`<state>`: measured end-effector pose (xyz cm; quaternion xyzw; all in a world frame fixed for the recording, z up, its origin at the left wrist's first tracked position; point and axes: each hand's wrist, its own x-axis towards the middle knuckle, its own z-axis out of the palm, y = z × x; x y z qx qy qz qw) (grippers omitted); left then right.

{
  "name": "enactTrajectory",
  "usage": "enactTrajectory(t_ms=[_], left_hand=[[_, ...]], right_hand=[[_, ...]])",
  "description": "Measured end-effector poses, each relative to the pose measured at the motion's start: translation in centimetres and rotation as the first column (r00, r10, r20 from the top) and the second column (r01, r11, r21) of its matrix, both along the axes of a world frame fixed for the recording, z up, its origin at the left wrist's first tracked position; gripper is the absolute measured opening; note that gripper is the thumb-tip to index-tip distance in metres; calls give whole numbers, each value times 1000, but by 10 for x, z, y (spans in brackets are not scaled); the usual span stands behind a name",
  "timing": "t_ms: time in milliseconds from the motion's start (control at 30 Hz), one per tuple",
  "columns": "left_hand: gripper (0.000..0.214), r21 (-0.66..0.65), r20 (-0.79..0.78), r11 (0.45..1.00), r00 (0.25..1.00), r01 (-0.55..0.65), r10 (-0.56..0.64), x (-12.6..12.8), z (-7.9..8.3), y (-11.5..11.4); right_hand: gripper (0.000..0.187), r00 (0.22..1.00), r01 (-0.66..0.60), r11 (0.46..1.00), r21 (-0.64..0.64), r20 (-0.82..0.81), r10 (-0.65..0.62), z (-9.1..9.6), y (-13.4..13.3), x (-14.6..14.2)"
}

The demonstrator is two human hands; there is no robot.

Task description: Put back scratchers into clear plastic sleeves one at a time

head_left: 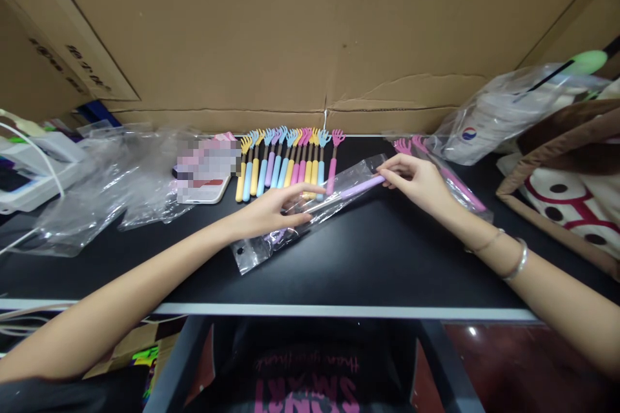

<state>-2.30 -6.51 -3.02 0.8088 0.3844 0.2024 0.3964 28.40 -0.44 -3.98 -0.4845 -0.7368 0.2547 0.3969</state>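
Surface: black table (387, 258), cardboard wall (290, 26) behind. L hand (271, 210): open, fingers flat, pressing clear sleeve (252, 251) mid-table. R hand (419, 181): fingertips pinched on purple scratcher (361, 187) handle at sleeve mouth, rest inside. Pastel scratcher row (285, 164) at back edge

A black bench (387, 258) runs across the middle of the frame, backed by a wall of brown cardboard (290, 32). Along its far edge, at centre, a row of back scratchers (285, 164) lies side by side, with yellow, blue, purple and pink handles. Just left of the row sits a flat pale item (203, 171), too blurred to make out. Crumpled clear plastic (111, 187) is heaped at centre left, and a white device (29, 171) with a white cable (48, 168) sits at the left edge. At upper right lies a plastic bag (504, 116) with white contents, and below it a brown-trimmed cloth bag (571, 200).
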Motion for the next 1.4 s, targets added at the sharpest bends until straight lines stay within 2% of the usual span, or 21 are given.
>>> enactTrajectory(t_ms=[200, 433, 600, 800, 1233, 1300, 1400], left_hand=[[47, 14, -50, 1000, 999, -8, 8, 0, 2, -1], [49, -31, -81, 1000, 997, -4, 2, 1, 1, -1], [51, -44, -87, 999, 996, -9, 5, 3, 3, -3], [49, 3, -105, 1000, 994, -5, 5, 3, 4, -3], [46, -9, -131, 1000, 991, -15, 14, 5, 6, -5], [46, -9, -116, 1000, 993, -19, 18, 5, 5, -4], [46, -15, -54, 1000, 998, -18, 17, 3, 1, -3]], right_hand=[[17, 976, -26, 986, 166, 216, -11, 9, -10, -4], [31, 873, -203, 944, 259, 485, 55, 1, -6, 0], [44, 776, -280, 911, 304, 631, 28, -6, -12, -4], [46, 681, -385, 863, 328, 732, 26, -7, -19, -10], [43, 509, -392, 821, 416, 841, -184, -9, -31, -18], [42, 517, -404, 819, 409, 840, -164, -6, -30, -18], [37, 590, -392, 831, 394, 801, -102, 0, -28, -15]])
